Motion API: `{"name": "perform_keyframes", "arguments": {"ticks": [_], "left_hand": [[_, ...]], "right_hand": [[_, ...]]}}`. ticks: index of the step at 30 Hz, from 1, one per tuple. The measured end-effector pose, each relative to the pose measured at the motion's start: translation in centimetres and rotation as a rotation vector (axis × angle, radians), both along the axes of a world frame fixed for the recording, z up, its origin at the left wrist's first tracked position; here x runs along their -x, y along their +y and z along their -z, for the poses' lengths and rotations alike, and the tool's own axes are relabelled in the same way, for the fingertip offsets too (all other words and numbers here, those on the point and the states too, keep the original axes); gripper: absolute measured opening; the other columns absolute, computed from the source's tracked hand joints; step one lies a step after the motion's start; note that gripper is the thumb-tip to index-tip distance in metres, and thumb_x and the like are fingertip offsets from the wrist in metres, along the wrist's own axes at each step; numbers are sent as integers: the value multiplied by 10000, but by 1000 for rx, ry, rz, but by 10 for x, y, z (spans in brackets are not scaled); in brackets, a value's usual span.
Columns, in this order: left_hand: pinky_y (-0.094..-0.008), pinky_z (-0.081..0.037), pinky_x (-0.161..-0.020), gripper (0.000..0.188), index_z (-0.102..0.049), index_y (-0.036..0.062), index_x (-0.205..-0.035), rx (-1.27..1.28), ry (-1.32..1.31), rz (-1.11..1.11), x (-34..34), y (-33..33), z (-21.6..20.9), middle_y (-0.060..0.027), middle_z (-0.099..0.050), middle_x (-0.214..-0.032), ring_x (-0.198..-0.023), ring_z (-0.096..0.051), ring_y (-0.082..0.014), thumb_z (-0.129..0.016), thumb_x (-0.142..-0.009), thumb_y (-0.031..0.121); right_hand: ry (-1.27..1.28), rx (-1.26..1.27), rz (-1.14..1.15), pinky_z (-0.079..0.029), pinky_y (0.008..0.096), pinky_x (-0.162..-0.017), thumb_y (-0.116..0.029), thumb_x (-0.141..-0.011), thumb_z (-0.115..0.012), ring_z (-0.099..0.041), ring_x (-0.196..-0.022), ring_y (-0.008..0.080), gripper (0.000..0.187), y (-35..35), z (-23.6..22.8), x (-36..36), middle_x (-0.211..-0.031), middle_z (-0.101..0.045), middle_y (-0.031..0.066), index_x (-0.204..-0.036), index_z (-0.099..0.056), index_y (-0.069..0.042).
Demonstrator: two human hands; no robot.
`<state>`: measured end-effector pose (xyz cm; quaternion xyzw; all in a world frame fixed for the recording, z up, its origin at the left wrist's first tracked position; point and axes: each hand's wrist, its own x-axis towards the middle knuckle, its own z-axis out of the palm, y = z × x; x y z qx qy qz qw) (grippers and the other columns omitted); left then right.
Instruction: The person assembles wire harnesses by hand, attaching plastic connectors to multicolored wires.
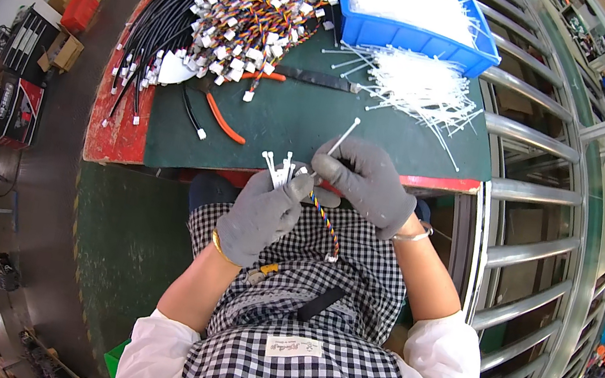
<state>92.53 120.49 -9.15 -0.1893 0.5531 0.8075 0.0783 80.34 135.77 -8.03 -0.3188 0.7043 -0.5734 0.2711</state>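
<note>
My left hand (pixel 260 216), in a grey glove, is closed on a small bunch of white cable ties (pixel 279 170), their heads pointing up. From between my hands hangs a short twisted multicolour wire harness (pixel 324 226) with a white connector at its lower end. My right hand (pixel 370 184), also gloved, pinches a single white cable tie (pixel 344 135) that slants up to the right. Both hands meet just in front of the table edge, above my checked apron. The fingers partly hide where tie and harness come together.
On the green table top lie a heap of wire harnesses (pixel 255 15), black cables (pixel 167 17), orange-handled pliers (pixel 224 120) and a loose pile of cable ties (pixel 421 89). A blue bin (pixel 420 43) of cable ties stands at the back. A roller conveyor (pixel 531 194) runs along the right.
</note>
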Motion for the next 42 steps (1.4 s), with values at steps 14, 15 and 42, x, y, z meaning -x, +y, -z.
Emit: {"name": "perform_keyframes", "arguments": {"ticks": [14,15,42], "left_hand": [[-196,-244,-363,358,-604,19,-1152,-235,27,41,-1,-2,6,-170,-713,-962,-383,-319,-20,-503,-1019,336],[-200,-240,-360,358,-605,19,-1153,-241,21,33,0,-2,6,-171,-715,-965,-375,-312,-23,-496,-1022,334],[-172,-282,-467,283,-614,30,-1114,245,209,-300,6,16,16,59,-488,-692,-546,-373,21,-541,-1014,284]], "right_hand": [[33,14,20,-519,304,-702,-205,-904,-677,-644,-758,142,202,3,4,1,-807,-693,70,-955,-704,-12],[57,-11,19,-520,312,-707,-204,-895,-683,-655,-774,169,192,2,5,2,-824,-691,77,-958,-705,-24],[921,66,156,-482,393,-688,-91,-752,-708,-603,-812,280,177,-5,4,-28,-925,-617,62,-871,-577,-91]]}}
